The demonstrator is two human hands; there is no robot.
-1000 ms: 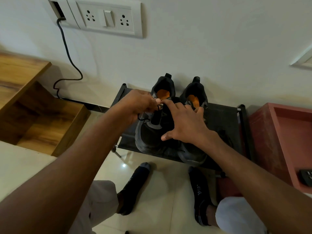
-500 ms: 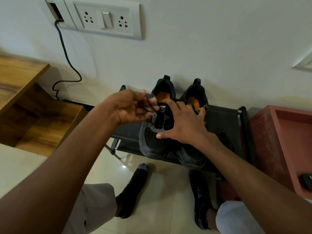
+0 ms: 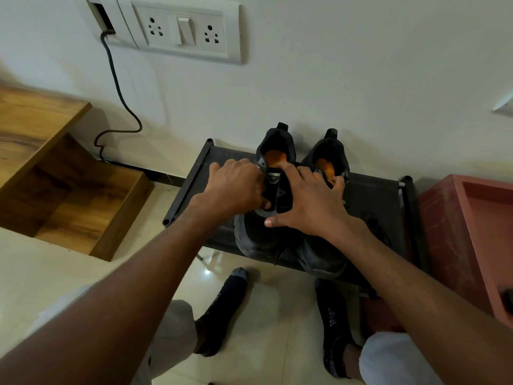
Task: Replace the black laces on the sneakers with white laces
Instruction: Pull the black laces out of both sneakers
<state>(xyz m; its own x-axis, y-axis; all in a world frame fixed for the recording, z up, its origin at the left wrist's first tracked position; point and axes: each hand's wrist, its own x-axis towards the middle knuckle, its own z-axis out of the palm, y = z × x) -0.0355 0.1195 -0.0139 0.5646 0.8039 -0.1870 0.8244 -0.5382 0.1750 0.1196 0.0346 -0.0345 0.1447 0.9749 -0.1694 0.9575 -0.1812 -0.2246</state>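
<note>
Two black sneakers with orange insoles stand side by side on a low black shoe rack (image 3: 372, 190), heels toward the wall. My left hand (image 3: 238, 187) sits at the left sneaker (image 3: 255, 237), fingers curled at the lace row beside the tongue (image 3: 274, 190) and pinching the black lace, which the hand mostly hides. A loose black lace end (image 3: 277, 257) hangs over the toe. My right hand (image 3: 308, 201) lies spread across both shoes, pressing them down, with its index finger at the left shoe's collar and its little finger on the right sneaker (image 3: 330, 151). No white laces are in view.
A wooden shelf unit (image 3: 69, 190) stands to the left and a red box (image 3: 472, 232) to the right of the rack. On the wall above are a socket panel (image 3: 183, 29) and a hanging cable (image 3: 119, 87). My feet in dark socks (image 3: 224, 307) rest on the tiled floor.
My left hand pulled a length of black lace out to the left, then came back to the left sneaker's lace row. My right hand stayed pressed on the shoes.
</note>
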